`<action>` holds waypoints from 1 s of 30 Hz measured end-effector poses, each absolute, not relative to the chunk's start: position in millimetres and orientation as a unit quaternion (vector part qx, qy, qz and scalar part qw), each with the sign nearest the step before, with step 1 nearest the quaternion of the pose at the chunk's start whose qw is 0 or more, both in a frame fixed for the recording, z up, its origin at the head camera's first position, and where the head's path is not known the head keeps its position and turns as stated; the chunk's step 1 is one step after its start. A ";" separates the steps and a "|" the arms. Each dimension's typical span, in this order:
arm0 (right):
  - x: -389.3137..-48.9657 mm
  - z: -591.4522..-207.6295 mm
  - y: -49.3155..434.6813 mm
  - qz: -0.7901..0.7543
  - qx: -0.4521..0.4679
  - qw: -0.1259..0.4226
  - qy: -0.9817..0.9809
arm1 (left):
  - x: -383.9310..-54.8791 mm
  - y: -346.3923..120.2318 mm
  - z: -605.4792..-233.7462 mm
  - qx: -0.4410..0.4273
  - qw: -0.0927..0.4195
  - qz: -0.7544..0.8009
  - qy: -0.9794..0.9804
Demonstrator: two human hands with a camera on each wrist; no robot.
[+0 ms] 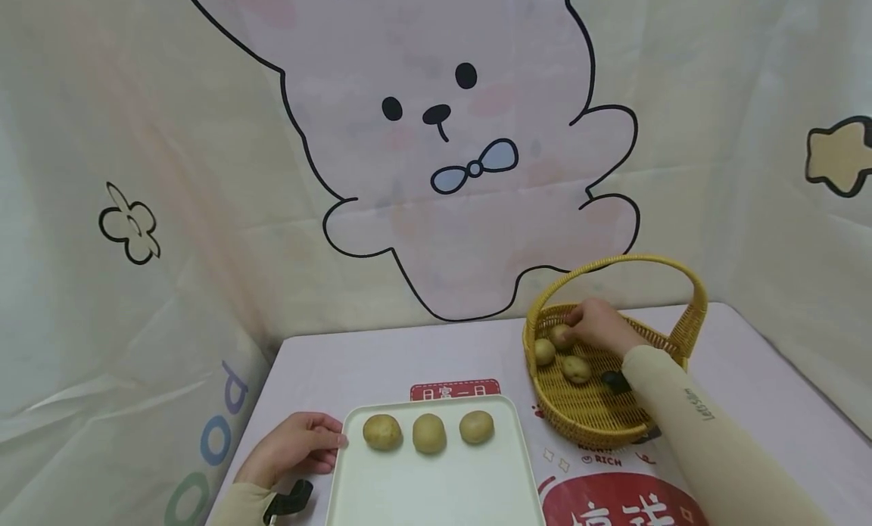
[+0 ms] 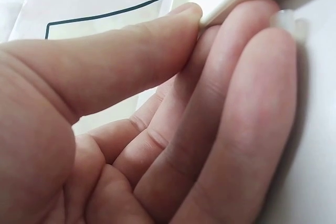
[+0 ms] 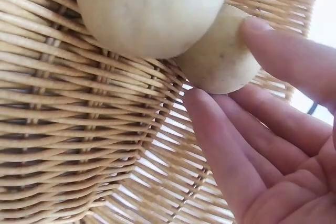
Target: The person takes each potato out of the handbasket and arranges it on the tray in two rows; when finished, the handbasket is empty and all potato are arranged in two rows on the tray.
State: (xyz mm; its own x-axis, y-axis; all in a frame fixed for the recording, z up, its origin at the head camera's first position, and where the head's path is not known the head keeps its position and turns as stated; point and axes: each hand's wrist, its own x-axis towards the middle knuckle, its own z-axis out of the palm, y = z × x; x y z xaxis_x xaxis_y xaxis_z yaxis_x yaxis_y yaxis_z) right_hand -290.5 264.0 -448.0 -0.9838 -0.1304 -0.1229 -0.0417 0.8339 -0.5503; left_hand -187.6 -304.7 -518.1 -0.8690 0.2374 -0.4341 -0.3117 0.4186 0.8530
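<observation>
My left hand (image 1: 300, 444) pinches the left rim of a white rectangular tray (image 1: 429, 499), thumb above and fingertips underneath in the left wrist view. Three potatoes (image 1: 429, 434) lie in a row along the tray's far side. Inside a yellow woven basket (image 1: 579, 435), my right hand (image 1: 602, 325) has its thumb and fingers around a potato (image 3: 218, 59). Two more potatoes are in the basket: a small one (image 1: 543, 352) at its left wall and another (image 1: 576, 369) closer to me. The larger potato (image 3: 152, 14) in the right wrist view partly covers the held one.
An arched handle (image 1: 633, 259) rises over the basket, behind my right hand. Red printed patterns (image 1: 620, 499) mark the pale tabletop between tray and basket. A fabric backdrop (image 1: 477, 231) with a cartoon animal hangs behind the table.
</observation>
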 end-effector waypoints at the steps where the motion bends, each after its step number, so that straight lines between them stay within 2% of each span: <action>1: -288.9 -446.9 265.9 -0.286 -0.046 0.079 0.954 | -188.1 -305.2 -518.3 -0.022 0.254 0.538 0.803; 11: -276.3 -443.2 272.5 -0.291 -0.043 0.076 0.953 | -188.1 -305.0 -515.5 -0.028 0.253 0.536 0.805; 30: -293.7 -447.6 255.4 -0.278 0.022 0.082 0.957 | -186.0 -304.5 -515.7 -0.033 0.251 0.539 0.804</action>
State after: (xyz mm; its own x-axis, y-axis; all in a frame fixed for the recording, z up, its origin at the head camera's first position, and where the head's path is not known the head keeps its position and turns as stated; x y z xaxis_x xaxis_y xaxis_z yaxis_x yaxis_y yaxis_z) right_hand -293.7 255.4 -447.6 -0.9855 -0.0034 -0.1696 0.0881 0.8443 -0.5287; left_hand -186.0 -304.5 -515.7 -0.8715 0.2174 -0.4396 -0.3241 0.4176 0.8489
